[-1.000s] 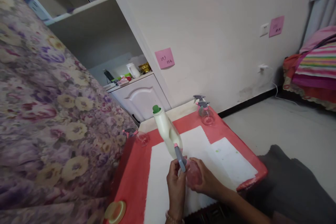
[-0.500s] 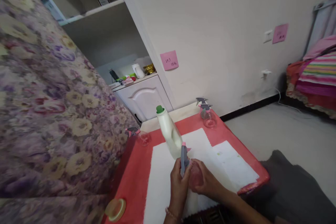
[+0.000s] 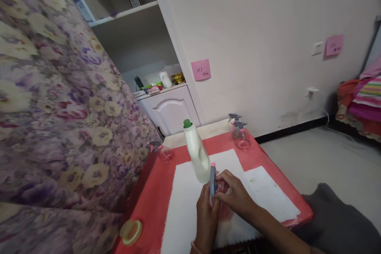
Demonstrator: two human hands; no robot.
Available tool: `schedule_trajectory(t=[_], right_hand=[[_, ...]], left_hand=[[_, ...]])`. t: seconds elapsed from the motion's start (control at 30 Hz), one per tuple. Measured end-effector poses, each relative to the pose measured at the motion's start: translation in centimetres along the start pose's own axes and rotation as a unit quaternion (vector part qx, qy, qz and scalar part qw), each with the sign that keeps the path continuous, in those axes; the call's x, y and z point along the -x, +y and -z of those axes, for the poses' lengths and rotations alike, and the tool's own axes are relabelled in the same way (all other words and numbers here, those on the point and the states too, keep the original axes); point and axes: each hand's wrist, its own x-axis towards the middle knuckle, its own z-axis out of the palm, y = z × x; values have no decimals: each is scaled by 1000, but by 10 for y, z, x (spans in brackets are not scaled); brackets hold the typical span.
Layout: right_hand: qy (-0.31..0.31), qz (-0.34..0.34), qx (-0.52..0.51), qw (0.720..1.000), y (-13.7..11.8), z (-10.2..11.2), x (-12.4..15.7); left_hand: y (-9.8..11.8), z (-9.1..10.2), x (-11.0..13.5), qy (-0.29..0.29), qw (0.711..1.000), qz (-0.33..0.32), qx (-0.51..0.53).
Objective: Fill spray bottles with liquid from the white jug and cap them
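Across our red table (image 3: 150,202) we count two white cloths (image 3: 183,194), one pale jug (image 3: 196,152) with a green cap (image 3: 187,123), and three spray bottles (image 3: 243,142) toward the far corners, the rearmost partly hidden. Above the cloths, our left hand (image 3: 207,210) and right hand (image 3: 236,193) have their fingers clamped on a fourth spray bottle (image 3: 212,183), its clear body partly covered by them. Two pink notes (image 3: 201,70) hang on the wall (image 3: 256,47), the nearer handwritten with a number ending in 3, the other too small for us to read.
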Motion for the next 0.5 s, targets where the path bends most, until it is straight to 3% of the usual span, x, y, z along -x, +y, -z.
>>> schedule_trajectory(t=[0.13,0.37,0.5], right_hand=[[-14,16,12,1000,10,1,-3],[-134,64,-51,988,12,17,-11],[-155,69,-69,983,11,19,-14]], left_hand=[[-4,1,1,0,1000,23,9],[-10,3,2,16,998,56,26],[-11,4,1,1,998,58,29]])
